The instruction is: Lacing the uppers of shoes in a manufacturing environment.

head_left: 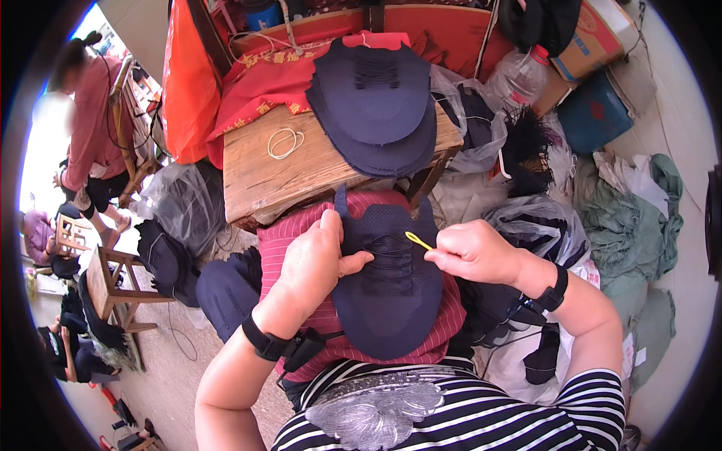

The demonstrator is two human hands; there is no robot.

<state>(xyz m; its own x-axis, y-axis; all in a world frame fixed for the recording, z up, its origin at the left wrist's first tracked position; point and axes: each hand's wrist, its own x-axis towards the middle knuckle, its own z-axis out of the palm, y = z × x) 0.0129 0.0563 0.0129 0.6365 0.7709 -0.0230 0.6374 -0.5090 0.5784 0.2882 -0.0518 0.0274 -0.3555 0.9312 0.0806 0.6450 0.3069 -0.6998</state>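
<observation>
A dark navy shoe upper (391, 316) with dark laces across its middle lies on a red pinstriped cushion or cloth (289, 240) over my lap. Its rounded toe points toward me. My left hand (312, 259) grips the upper's left edge, the thumb on top beside the laces and the other fingers partly hidden. On the other side, my right hand (474, 252) pinches a thin yellow tool (416, 240) that ends in a narrow loop. The loop is just right of the lacing; whether a lace passes through it I cannot tell.
Ahead, a wooden stool (256, 177) bears a stack of navy uppers (372, 105), a loose pale cord ring (286, 143) and a red cloth (263, 83). A clear plastic bottle (519, 79), bags and green fabric (628, 225) lie to the right. Another person (98, 128) is at far left.
</observation>
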